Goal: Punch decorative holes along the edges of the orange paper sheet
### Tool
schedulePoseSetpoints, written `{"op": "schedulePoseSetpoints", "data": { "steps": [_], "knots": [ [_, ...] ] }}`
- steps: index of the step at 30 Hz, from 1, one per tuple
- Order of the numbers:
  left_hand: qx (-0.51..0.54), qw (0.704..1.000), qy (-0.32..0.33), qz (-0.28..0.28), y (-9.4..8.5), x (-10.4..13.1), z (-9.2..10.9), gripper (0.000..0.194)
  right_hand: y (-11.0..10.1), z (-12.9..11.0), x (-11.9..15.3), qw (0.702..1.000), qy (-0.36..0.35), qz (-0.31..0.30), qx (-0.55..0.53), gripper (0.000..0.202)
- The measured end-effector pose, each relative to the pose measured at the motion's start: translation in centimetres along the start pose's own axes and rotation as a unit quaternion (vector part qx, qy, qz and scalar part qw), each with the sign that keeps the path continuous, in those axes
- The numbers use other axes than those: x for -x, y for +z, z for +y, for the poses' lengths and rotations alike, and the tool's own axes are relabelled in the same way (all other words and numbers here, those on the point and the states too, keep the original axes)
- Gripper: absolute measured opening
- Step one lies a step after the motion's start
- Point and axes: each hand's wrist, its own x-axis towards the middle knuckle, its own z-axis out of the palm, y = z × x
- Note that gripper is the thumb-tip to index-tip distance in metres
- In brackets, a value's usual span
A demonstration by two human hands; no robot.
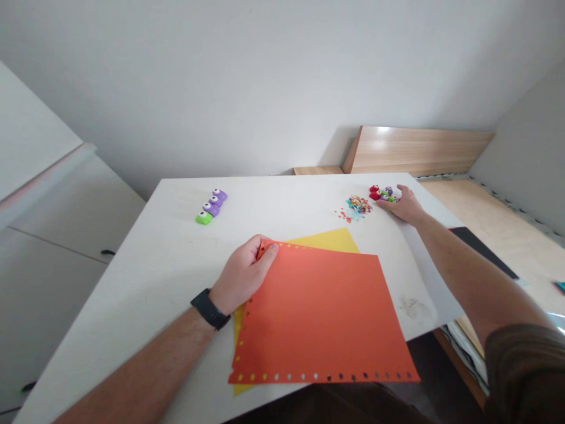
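My left hand (247,268), with a black watch on its wrist, pinches the upper left corner of an orange sheet of paper (322,312). Small shaped holes run along the sheet's top, left and bottom edges. Under it, a yellow sheet (335,238) sticks out at the top and left. My right hand (404,205) reaches to the far right of the table, thumb and fingers apart around a cluster of small craft punches (380,193) with eyes, coloured red, purple and green. The fingers partly hide that cluster.
On the white table (176,247), punched paper confetti (357,206) lies left of the cluster. A row of purple and green craft punches (212,206) sits at the far left. White cabinets (53,265) stand at the left, a wooden headboard (415,150) behind at the right.
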Motion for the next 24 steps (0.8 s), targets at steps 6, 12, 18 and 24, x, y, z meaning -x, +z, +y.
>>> {"op": "schedulePoseSetpoints", "data": {
  "steps": [6, 12, 18, 24],
  "knots": [
    [-0.009, 1.0, -0.001, -0.007, -0.1, 0.0, 0.0, 0.033, 0.5, -0.9, -1.1, 0.999, -0.038, 0.004, 0.011, 0.109],
    [-0.014, 1.0, 0.005, -0.009, -0.1, 0.1, 0.0, 0.033, 0.9, -1.9, -1.8, 0.998, -0.063, 0.004, 0.023, 0.102],
    [-0.007, 1.0, 0.006, -0.008, 0.0, 0.0, -0.2, 0.033, 1.3, -2.4, -2.3, 0.996, -0.085, 0.015, 0.034, 0.089],
    [-0.006, 1.0, 0.003, -0.012, 0.1, 0.0, -0.2, 0.034, 1.9, -3.2, -3.2, 0.99, -0.127, 0.025, 0.048, 0.079]
  ]
}}
